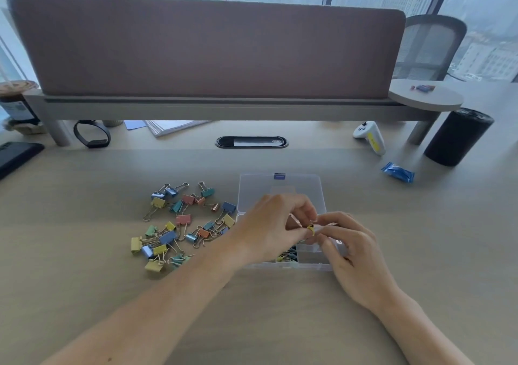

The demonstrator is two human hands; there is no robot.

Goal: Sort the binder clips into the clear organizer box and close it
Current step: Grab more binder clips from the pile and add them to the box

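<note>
Left hand point(269, 224): centre of the frame, over the open box; fingers point(307, 207) curled, thumb and fingertips pinching a small yellow clip point(310, 228).
Right hand point(356, 255): just right of centre, reaching in from the lower right; fingertips curled and closed on the same clip from the opposite side.
Small yellow clip: held up between both sets of fingertips, above the near half of the box.
Organizer box point(291, 266): clear plastic, open, at centre frame on the surface; largely hidden behind both hands.
Sorted clips point(286, 255): a few small ones inside a near-left compartment, partly hidden by the left wrist.
Lid point(280, 188): folded back flat, toward the top of the frame, with a blue latch point(279, 176) at its far edge.
Loose binder clips point(179, 224): scattered left of the box in yellow, blue, teal, pink and orange; nearest ones just beside its left wall.
In the way: left wrist and forearm, crossing the box's near-left corner.
Surface point(84, 266): pale wood tone.
Right side: blue packet point(398, 172), white controller point(370, 137) and dark cylinder point(458, 137), all well apart from the box.
Upper middle: oval cable slot point(251, 142); mauve divider panel point(207, 48) behind it.
Upper left: black wristband point(91, 135) and stacked papers point(171, 126).
</note>
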